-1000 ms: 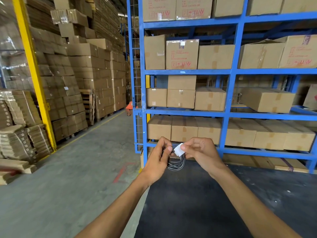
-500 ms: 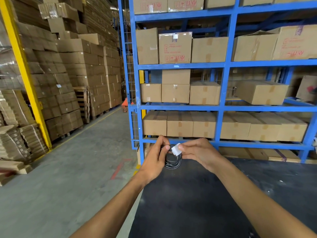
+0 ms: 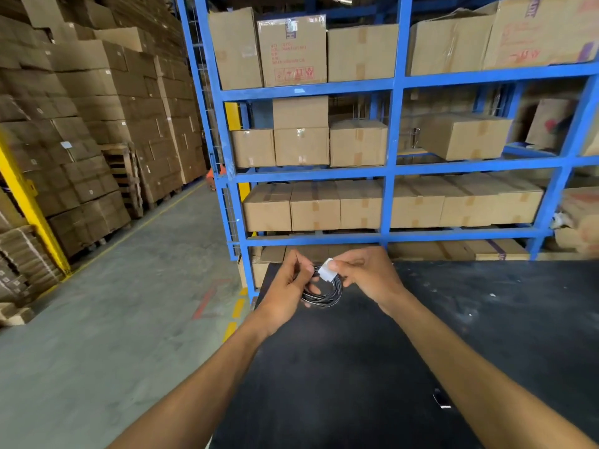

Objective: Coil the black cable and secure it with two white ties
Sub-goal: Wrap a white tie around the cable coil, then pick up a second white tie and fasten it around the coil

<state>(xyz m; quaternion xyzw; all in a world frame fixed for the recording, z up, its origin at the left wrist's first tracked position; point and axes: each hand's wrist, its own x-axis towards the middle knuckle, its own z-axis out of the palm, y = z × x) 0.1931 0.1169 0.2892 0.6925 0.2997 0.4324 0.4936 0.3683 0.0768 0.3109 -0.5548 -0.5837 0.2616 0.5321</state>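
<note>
Black cable (image 3: 324, 294) is already coiled, held in the air above the far edge of the black table (image 3: 356, 367), at roughly 12 o'clock from the person's chest. Left hand (image 3: 287, 286) grips the coil's 9 o'clock side, fingers curled round the bundled loops. Right hand (image 3: 366, 275) pinches a white tie (image 3: 325, 269) between thumb and forefinger at the coil's 12 o'clock, touching the strands.

Step in hand, by my read: fitting a tie on the coil, coiling itself looks finished. Can't tell if this is tie 1 or 2; no other white tie shows on the coil, though the hands hide part of it.

Next move likely calls for wrapping the tie fully round all loops and closing it snug while the left hand keeps the loops bunched so none slip out.

Blue shelving (image 3: 392, 140) with cardboard boxes (image 3: 301, 145) stands behind at 12 o'clock; stacked cartons (image 3: 97, 124) at 10 o'clock.
</note>
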